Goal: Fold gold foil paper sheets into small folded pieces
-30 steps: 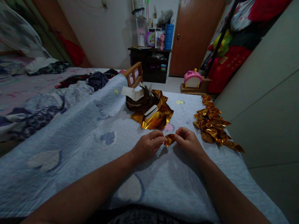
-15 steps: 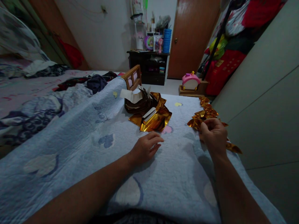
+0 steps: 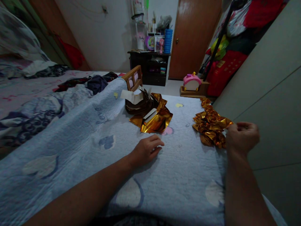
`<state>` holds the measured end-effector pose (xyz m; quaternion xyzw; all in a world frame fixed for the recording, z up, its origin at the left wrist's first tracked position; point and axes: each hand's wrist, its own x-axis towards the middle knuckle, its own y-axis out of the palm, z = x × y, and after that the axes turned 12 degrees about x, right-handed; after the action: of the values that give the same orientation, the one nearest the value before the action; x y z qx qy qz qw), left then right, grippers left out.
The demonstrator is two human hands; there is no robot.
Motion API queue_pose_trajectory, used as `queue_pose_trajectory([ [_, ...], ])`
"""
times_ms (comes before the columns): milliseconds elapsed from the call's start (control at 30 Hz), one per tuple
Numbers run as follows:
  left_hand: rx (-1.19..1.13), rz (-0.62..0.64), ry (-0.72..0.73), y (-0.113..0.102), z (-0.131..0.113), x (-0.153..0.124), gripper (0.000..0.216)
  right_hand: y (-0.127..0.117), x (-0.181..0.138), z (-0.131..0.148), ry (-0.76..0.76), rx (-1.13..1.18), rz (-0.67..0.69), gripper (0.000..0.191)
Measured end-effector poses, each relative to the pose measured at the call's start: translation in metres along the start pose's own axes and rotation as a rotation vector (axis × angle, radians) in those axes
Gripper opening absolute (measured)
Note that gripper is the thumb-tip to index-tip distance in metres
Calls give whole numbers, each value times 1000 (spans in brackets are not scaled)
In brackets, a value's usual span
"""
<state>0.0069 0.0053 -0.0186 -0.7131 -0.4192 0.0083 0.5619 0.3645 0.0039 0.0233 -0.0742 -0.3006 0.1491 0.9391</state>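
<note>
I sit at a bed covered by a light blue quilt (image 3: 77,147). My left hand (image 3: 147,150) rests flat on the quilt, fingers loosely stretched and holding nothing. My right hand (image 3: 242,135) is at the bed's right edge, fingers curled in a pinch at the tip of a folded gold paper piece (image 3: 224,123). That piece lies on top of a pile of folded gold papers (image 3: 209,130). Ahead of my left hand lies a stack of flat gold foil sheets (image 3: 155,121), beside a dark bundle topped with white paper (image 3: 137,102).
A pale wardrobe panel (image 3: 270,94) runs close along the bed's right side. Rumpled bedding and clothes (image 3: 94,83) lie to the left. Beyond the bed stand a wooden chair back (image 3: 133,77), a pink toy (image 3: 192,81), a dark cabinet (image 3: 150,67) and a brown door (image 3: 194,37).
Both hands held the folded gold piece in front of me. My right hand then carried it right to the gold pile, while my left hand dropped flat onto the quilt.
</note>
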Motion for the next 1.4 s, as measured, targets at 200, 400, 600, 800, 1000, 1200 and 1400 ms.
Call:
queue_pose_trajectory([
  [200,-6,38,-1,-2,-2,1,19,11,-18,7,-52,102,125,14],
  [400,-12,39,14,-2,0,1,18,21,-65,29,-166,261,486,12],
  [600,60,-74,-61,-1,1,4,13,26,-101,38,-357,284,898,9],
  [800,207,-207,-198,-1,8,8,16,34,-117,42,-570,344,1093,18],
  [1000,289,-166,-203,10,16,12,26,38,-126,40,-629,324,1194,32],
  [1200,336,-106,-177,24,23,17,38,40,-128,34,-653,311,1232,41],
  [1400,256,-175,-184,20,25,19,34,40,-128,31,-625,326,1233,40],
])
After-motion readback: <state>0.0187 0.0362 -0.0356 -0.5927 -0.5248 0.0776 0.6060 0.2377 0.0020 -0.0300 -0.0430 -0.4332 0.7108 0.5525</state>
